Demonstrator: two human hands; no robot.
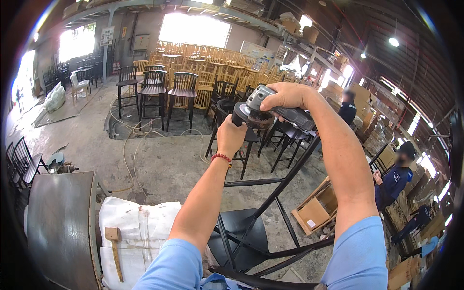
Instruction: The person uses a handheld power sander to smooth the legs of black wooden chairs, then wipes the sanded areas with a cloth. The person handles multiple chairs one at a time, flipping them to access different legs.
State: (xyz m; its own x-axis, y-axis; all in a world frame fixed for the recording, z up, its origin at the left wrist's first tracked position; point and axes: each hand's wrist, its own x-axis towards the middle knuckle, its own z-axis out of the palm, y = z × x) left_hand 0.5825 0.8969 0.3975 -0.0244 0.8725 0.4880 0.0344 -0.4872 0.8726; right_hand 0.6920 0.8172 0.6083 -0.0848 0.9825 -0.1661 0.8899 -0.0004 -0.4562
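Observation:
An angle grinder (298, 117) with a grey metal head and dark body is held up in front of me in both hands. My left hand (230, 137) is closed around its black side handle, a red bead bracelet on the wrist. From above, my right hand (289, 95) wraps the grinder's head and the front of its body. Below my arms lies a tilted black stool (244, 237) with its legs and crossbars reaching up toward the grinder. Whether the disc touches the stool cannot be seen.
A wooden mallet (114, 235) rests on white wrapping (164, 210) beside a metal-topped table (62, 222). Black bar stools (182, 87) and stacked unpainted chairs (212, 63) stand ahead. Hoses (130, 140) cross the floor. A cardboard-lined crate (316, 210) and people (394, 179) are at right.

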